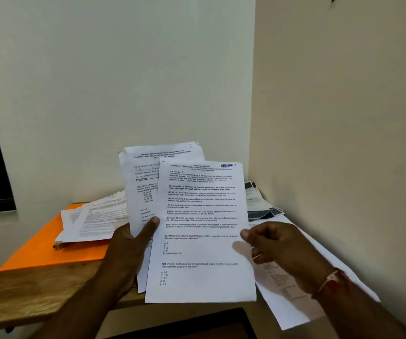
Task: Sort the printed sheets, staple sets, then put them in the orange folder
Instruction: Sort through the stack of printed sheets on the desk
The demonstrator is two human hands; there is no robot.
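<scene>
The right hand [282,248] pinches the right edge of the upright white printed front sheet [202,231]; the left hand [126,250], thumb on top, grips the remaining sheets [143,182] behind. The flat orange folder [50,248] lies farther left, nearer that hand.

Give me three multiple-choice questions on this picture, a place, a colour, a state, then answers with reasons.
1. Where does the folder lie? A. On the table B. On a chair C. On the floor
2. What colour is the folder? A. Blue B. Orange C. Green
3. What is the right hand doing? A. Lying flat on the table B. Pinching the edge of the front sheet C. Holding a stapler
Answers: 1 A, it lies flat under loose sheets. 2 B, its cover is bright orange. 3 B, its thumb presses the paper's right edge.
</scene>
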